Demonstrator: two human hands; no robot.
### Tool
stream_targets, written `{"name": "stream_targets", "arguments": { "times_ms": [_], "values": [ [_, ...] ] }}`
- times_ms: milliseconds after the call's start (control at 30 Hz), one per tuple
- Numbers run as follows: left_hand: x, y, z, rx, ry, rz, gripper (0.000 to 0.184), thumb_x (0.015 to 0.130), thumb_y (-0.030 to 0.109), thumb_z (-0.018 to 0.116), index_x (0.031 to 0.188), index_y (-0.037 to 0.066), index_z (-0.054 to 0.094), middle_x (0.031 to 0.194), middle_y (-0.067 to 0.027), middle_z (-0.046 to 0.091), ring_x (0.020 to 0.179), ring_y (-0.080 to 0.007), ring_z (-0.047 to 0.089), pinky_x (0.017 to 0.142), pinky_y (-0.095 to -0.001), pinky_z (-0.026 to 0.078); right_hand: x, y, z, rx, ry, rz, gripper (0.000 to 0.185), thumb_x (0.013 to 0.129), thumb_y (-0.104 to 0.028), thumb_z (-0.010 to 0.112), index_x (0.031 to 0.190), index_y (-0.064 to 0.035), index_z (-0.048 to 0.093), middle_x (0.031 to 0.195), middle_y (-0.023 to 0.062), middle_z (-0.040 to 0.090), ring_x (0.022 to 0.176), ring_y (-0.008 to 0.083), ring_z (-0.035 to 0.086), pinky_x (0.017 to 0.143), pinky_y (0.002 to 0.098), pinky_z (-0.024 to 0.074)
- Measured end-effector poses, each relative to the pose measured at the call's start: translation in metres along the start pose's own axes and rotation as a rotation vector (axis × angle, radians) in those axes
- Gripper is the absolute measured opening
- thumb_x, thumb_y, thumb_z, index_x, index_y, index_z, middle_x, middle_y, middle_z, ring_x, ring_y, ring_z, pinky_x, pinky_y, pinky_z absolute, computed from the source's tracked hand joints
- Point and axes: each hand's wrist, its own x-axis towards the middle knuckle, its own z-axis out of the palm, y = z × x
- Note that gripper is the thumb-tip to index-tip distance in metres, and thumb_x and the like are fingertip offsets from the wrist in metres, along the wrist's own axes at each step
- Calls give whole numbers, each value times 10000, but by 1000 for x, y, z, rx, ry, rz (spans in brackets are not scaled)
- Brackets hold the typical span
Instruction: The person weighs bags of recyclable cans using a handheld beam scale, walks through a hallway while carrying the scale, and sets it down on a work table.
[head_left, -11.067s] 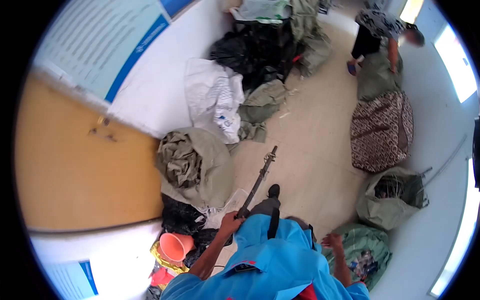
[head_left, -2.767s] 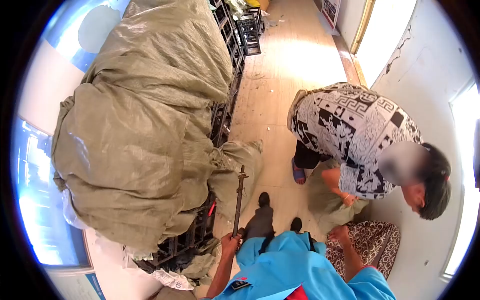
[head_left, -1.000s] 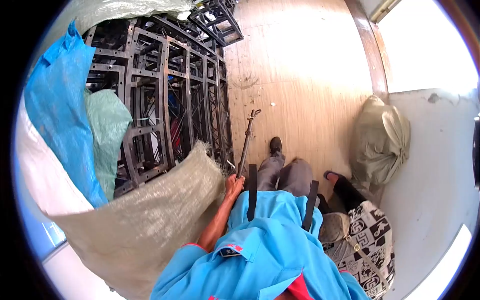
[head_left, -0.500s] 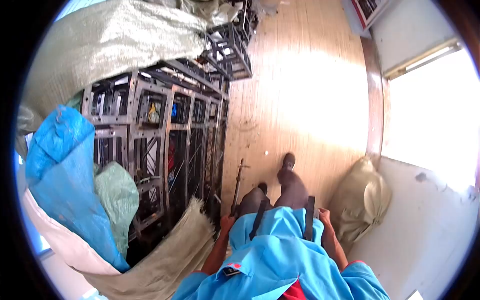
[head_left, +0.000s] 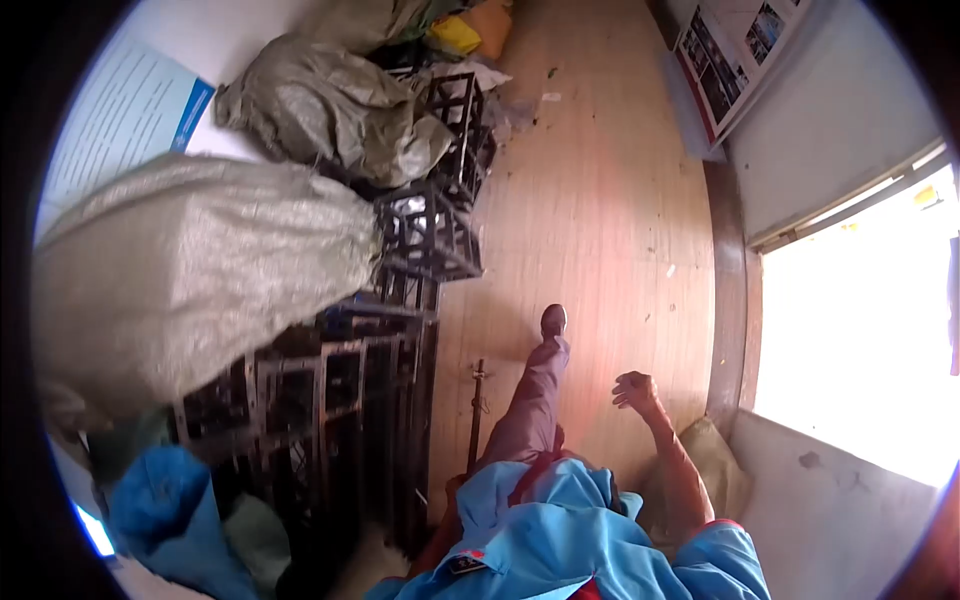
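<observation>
A dark metal rod (head_left: 477,410) with a short crosspiece near its top points up the floor beside my left leg. At its lower end is my left hand (head_left: 457,487), mostly hidden by my blue shirt and shadow; its fingers cannot be made out here. My right hand (head_left: 636,392) hangs over the floor in front of me to the right, fingers loosely bent and apart, with nothing in it. Below that hand, a tied olive sack (head_left: 715,465) leans by the right wall, partly behind my forearm.
Stacked black metal frames (head_left: 340,385) line the left side, partly covered by a large beige sack (head_left: 190,270). Blue sheeting (head_left: 165,510) lies at the lower left. A picture board (head_left: 715,70) stands at the upper right, beyond a bright doorway (head_left: 850,330).
I have moved forward along the corridor; the frames and olive sack have slid back. My right hand has swung forward from my side. The other person seen earlier is out of view.
</observation>
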Motion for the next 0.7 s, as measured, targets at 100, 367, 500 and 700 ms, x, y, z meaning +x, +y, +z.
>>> {"name": "stream_targets", "arguments": {
  "times_ms": [100, 367, 500, 700],
  "values": [
    [63, 74, -12, -14, 2, 30, 334, 773, 350, 624, 853, 38, 712, 722, -156, 678, 689, -298, 680, 615, -418, 513, 70, -23, -31, -17, -96, -52, 179, 894, -50, 558, 1050, 31, 592, 830, 189, 667, 632, 267, 684, 521, 357, 583],
    [232, 302, -75, 2, -4, 86, 312, 768, 339, 638, 819, 40, 710, 709, -146, 677, 668, -275, 679, 600, -409, 515, 102, -89, -165, 421, 195, 241, 260, 895, -140, 539, 935, 114, 578, 799, 289, 647, 614, 422, 665, 513, 478, 576],
    [325, 429, -105, 41, -2, 204, 301, 766, 334, 646, 802, 41, 709, 703, -141, 676, 657, -263, 679, 592, -405, 516, 134, -122, -178, 523, 258, 328, 262, 879, -129, 550, 913, 128, 592, 795, 274, 659, 630, 406, 676, 519, 462, 582],
    [483, 607, -127, 649, -54, 614, 259, 792, 329, 675, 714, 82, 675, 617, -68, 638, 554, -169, 631, 507, -333, 478, 289, -181, -197, -182, 180, 246, 256, 805, -252, 589, 866, -3, 596, 781, 183, 646, 640, 319, 649, 535, 411, 527]
  ]
}}
